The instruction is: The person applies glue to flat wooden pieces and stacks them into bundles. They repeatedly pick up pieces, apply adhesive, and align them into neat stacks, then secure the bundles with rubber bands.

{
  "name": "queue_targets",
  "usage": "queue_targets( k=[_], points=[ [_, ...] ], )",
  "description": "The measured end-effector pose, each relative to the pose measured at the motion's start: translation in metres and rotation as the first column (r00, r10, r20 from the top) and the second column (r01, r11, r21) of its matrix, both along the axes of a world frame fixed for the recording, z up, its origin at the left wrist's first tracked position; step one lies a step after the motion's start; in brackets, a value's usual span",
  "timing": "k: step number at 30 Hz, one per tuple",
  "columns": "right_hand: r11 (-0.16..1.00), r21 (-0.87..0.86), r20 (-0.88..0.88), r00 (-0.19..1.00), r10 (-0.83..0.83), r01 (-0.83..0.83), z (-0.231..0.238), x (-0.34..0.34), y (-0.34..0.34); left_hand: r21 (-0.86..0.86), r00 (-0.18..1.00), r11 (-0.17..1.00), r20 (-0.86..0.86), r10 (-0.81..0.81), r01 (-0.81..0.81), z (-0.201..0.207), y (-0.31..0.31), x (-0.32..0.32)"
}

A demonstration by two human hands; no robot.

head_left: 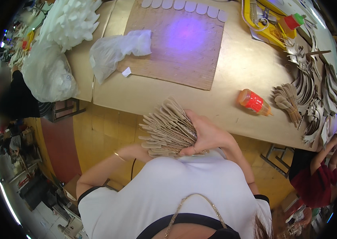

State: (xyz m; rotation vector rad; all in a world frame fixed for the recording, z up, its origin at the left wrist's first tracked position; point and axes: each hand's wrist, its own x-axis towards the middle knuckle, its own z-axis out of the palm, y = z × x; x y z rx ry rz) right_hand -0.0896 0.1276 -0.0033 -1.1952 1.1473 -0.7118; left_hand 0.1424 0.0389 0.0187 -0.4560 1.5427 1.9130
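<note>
A thick, fanned bundle of grey-brown, flat strips with rounded ends (166, 129) is held in front of my chest, by the table's near edge. My right hand (208, 133) is closed round its right side, thumb on the near face. At the lower left of the bundle, my left hand (140, 152) grips it, with its fingers mostly hidden behind the strips. Similar strips in a smaller bundle (287, 101) lie on the table to the right. A squeeze bottle with orange contents and a red label (255, 102) lies on its side near them.
A brown board (176, 67) on the table (240, 115) carries a row of pale, rounded pieces (190, 6) at its far edge. Plastic bags (120, 51) lie left. A yellow tray (252, 20) and curved strip piles (306, 79) stand right. A co-worker's hands (336, 141) work at far right.
</note>
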Motion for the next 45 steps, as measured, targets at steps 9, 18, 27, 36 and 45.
queue_targets(
  k=[9,18,27,36,45],
  points=[
    [0.932,-0.087,-0.171,0.927,0.335,-0.353,0.021,0.017,-0.017,0.057,0.979,0.998,-0.206,0.008,0.004,0.011,-0.141,-0.051],
    [0.973,-0.060,-0.216,0.954,0.206,-0.223,0.040,0.010,0.004,0.201,0.778,0.757,-0.050,-0.626,0.622,-0.004,-0.063,-0.125],
    [0.887,0.353,0.612,0.644,-0.459,0.298,-0.021,-0.011,0.059,-0.007,0.867,0.867,0.027,-0.497,0.498,-0.016,-0.061,-0.072],
    [0.859,0.373,0.332,0.813,-0.478,0.352,-0.018,0.020,0.063,0.263,0.963,0.933,0.170,0.207,-0.247,-0.026,-0.035,0.000],
    [0.864,0.369,0.234,0.865,-0.443,0.343,-0.017,0.042,0.036,0.270,0.931,0.897,0.198,0.305,-0.351,-0.029,-0.023,0.010]
  ],
)
